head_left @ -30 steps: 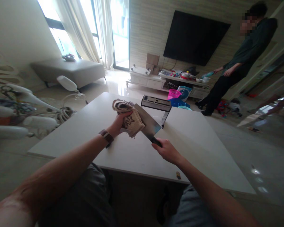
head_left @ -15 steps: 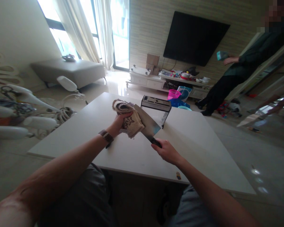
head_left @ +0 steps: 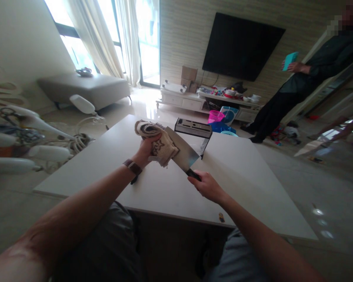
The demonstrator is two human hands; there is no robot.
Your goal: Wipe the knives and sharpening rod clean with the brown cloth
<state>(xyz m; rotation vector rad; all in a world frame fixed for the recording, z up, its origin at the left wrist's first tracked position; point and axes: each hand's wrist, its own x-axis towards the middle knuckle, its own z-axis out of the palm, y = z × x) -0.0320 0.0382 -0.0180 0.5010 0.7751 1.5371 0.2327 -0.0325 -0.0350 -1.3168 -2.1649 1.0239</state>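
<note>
A folded beige towel (head_left: 164, 149) with a brown pattern is gripped in my left hand (head_left: 147, 148). My right hand (head_left: 207, 186) is closed around the black handle of a cleaver (head_left: 184, 150). The cleaver's broad blade slants up and left, its far edge against the towel or just beside it; the exact contact is hidden. Both are held above a white table (head_left: 170, 192). Behind the blade a knife block (head_left: 193, 127) with a slotted top stands on the table. Something dark, partly covered by my left forearm, lies on the tabletop.
A small yellow and dark item (head_left: 221, 217) lies at the table's near edge. Left of the table are white chair-like parts (head_left: 51, 152). Beyond it stand a pink basket (head_left: 216, 116) and a TV cabinet (head_left: 182, 102). A person (head_left: 300, 86) at right holds a turquoise box (head_left: 290, 61).
My left hand and the towel have shifted slightly left and up. The cleaver has moved only a little. The person at right has turned and raised the turquoise box.
</note>
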